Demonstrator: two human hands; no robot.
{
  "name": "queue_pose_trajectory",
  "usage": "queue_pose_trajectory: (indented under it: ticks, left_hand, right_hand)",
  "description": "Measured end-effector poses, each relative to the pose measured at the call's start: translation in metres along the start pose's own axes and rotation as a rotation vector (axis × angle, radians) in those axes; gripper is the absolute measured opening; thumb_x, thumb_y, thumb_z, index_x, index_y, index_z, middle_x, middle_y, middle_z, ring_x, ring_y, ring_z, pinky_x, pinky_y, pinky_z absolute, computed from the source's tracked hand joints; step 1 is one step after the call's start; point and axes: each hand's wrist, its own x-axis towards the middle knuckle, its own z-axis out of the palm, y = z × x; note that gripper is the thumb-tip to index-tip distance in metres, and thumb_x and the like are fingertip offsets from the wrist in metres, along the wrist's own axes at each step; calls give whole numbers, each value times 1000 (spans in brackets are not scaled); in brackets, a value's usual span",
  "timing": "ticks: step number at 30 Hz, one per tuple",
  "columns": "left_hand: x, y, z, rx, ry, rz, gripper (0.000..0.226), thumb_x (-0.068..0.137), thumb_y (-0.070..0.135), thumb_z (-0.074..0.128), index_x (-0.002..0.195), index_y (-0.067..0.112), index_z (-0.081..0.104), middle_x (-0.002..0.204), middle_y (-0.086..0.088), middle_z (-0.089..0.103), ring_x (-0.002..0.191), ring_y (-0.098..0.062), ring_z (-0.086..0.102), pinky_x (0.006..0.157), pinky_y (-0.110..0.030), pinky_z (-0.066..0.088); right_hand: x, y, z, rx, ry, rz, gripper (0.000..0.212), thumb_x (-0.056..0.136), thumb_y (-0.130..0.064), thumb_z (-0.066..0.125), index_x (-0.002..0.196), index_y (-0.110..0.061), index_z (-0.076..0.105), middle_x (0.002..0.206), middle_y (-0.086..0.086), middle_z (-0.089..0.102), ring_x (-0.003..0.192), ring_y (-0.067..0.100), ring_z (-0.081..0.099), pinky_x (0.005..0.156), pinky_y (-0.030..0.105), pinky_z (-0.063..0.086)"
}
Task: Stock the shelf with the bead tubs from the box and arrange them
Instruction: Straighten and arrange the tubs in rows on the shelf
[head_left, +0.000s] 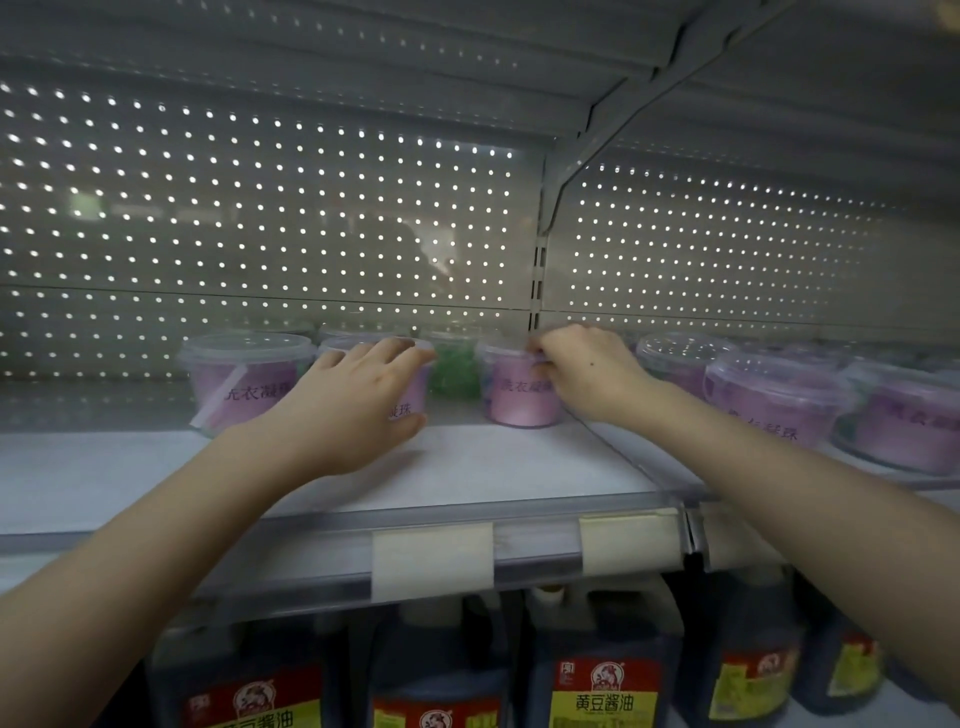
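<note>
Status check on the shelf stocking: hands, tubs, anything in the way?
Left hand grips a pink tub. Right hand pinches the neighbouring pink tub by its rim. Green tub behind, between them; nothing blocking.

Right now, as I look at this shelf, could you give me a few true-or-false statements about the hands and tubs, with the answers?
1. Each hand is on a pink tub. True: the left hand grips the left-centre pink tub, and the right hand grips the right-centre pink tub.
2. The tub behind and between those two holds orange beads. False: the green tub holds green beads.
3. Dark bottles with red and yellow labels stand below the shelf. True.
4. The leftmost tub has no lid. False: a clear lid sits on it.
5. The shelf section to the right holds no tubs. False: the right-section tubs stand there.
</note>
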Motion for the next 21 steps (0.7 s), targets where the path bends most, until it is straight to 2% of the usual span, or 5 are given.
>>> queue_pose_trajectory:
  ticks: [3, 7, 15, 18, 21]
  left_hand:
    - [-2, -2, -4, -25, -11, -15, 60, 92, 45, 44, 146, 33, 18, 149, 4, 27, 133, -21, 33, 106, -34, 24]
    - [-9, -4, -8, -36, -25, -14, 61, 92, 47, 43, 146, 33, 17, 150, 3, 26, 135, -22, 32, 106, -35, 26]
    - [-23, -8, -13, -31, -64, -5, 61, 93, 47, 42, 146, 31, 17, 152, 2, 23, 135, -24, 33, 107, -37, 26]
    - [-23, 0, -15, -53, -52, 29, 60, 93, 46, 43, 146, 29, 20, 150, 2, 26, 134, -22, 33, 107, -36, 26]
    - [-16, 22, -16, -95, -41, 89, 58, 93, 45, 44, 144, 27, 23, 149, 1, 28, 133, -22, 34, 106, -37, 27]
  right_hand:
    - [2, -25, -8, -6, -3, -45, 19, 92, -11, 47, 103, -11, 61, 109, 12, 63, 103, 36, 57, 76, 38, 44]
    - [1, -43, -11, 13, 19, -77, 14, 96, -16, 47, 97, -8, 58, 106, 14, 63, 102, 35, 56, 70, 35, 35]
    - [-13, -56, -21, 223, 5, 15, 28, 93, -25, 57, 119, -15, 59, 120, 7, 61, 113, 29, 54, 87, 36, 43]
    - [-29, -56, -32, 206, 19, 28, 37, 92, -32, 59, 127, -21, 53, 129, 0, 56, 119, 23, 51, 89, 36, 42]
    - [-53, -41, -45, 185, 78, 71, 37, 92, -34, 58, 127, -22, 55, 128, -3, 57, 118, 20, 53, 91, 35, 42]
